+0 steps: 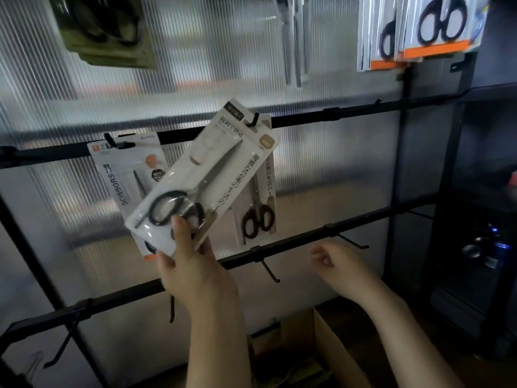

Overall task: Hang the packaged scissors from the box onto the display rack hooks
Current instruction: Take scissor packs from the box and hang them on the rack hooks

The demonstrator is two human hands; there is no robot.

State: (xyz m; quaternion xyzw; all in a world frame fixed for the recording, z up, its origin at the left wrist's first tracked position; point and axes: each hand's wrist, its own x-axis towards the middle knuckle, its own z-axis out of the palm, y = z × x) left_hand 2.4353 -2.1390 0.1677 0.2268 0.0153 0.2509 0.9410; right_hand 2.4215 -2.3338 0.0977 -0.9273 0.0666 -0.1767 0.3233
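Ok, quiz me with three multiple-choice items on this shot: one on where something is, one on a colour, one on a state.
1. Where is the tilted scissors pack?
A. in the box
B. in the left hand, top end by a middle-rail hook
C. on the bottom rail

2. What colour are its scissor handles?
A. black
B. orange
C. green

3. What is the right hand doing?
A. gripping a pack
B. pulling a hook
C. holding nothing

Answers:
1 B: the left hand pinches the pack's bottom edge while its top reaches the hook.
2 A: both loops look black.
3 C: its loosely curled fingers are free.
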